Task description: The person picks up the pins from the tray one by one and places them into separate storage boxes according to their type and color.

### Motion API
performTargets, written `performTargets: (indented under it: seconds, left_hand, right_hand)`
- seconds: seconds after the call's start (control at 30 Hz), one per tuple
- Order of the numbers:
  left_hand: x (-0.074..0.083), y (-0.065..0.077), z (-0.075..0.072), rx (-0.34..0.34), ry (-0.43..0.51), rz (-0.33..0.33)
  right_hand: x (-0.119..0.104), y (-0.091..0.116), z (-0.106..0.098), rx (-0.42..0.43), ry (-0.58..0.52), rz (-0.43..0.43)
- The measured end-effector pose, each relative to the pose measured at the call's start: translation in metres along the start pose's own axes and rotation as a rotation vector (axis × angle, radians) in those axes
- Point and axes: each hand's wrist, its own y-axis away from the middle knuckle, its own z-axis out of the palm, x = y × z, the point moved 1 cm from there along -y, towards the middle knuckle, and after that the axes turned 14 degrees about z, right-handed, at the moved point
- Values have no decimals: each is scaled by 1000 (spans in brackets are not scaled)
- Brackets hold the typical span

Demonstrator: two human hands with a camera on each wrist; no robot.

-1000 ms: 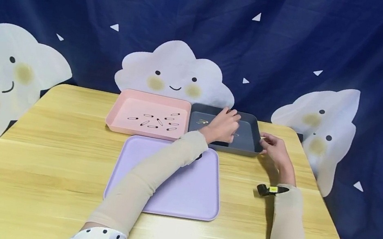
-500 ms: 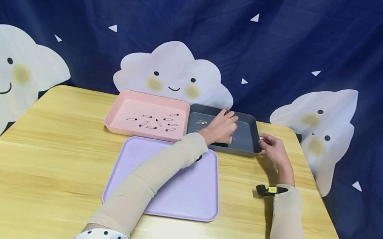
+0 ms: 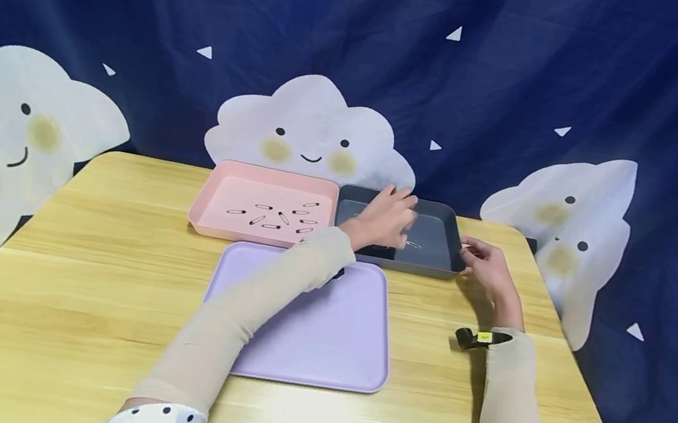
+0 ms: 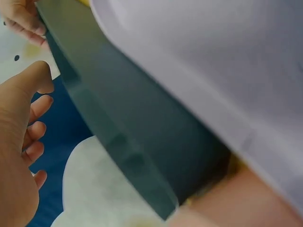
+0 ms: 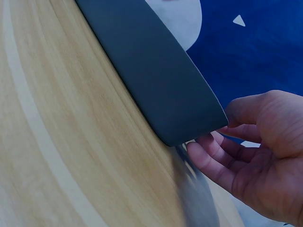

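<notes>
My left hand is over the dark grey tray, fingers loosely bent. In the left wrist view, nothing shows between the thumb and fingers of my left hand. Beside it in the tray lie several gold safety pins, some partly covered by the hand. My right hand holds the tray's right end. In the right wrist view, the thumb of my right hand is at the rim and its fingers are against the outer wall near the corner. Several black-ended safety pins lie scattered in the pink tray.
A flat lilac tray lies in front of the two deeper trays, under my left forearm. All stand on a wooden table. Behind the table hangs a dark blue cloth with clouds. A black wrist camera sits at my right wrist.
My left hand has shifted slightly left and its fingers have loosened. A gold safety pin now shows to the right of it. The right hand stays at the tray's end.
</notes>
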Motion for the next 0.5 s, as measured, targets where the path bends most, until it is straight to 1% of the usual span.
performTargets:
  seconds: [0.1,0.17,0.33,0.5]
  left_hand:
    - [-4,9,-11,-9,-24,8]
    - [-7,17,-19,-13,-35,21]
    - [-13,40,-36,10,-37,69]
    - [-16,67,-49,38,-47,127]
  right_hand:
    - [-3,4,0,-3,-3,-7]
    - [2,-2,0,-6,-6,-10]
    - [21,-21,-2,-4,-12,-17]
    - [25,-27,-1,5,-10,-13]
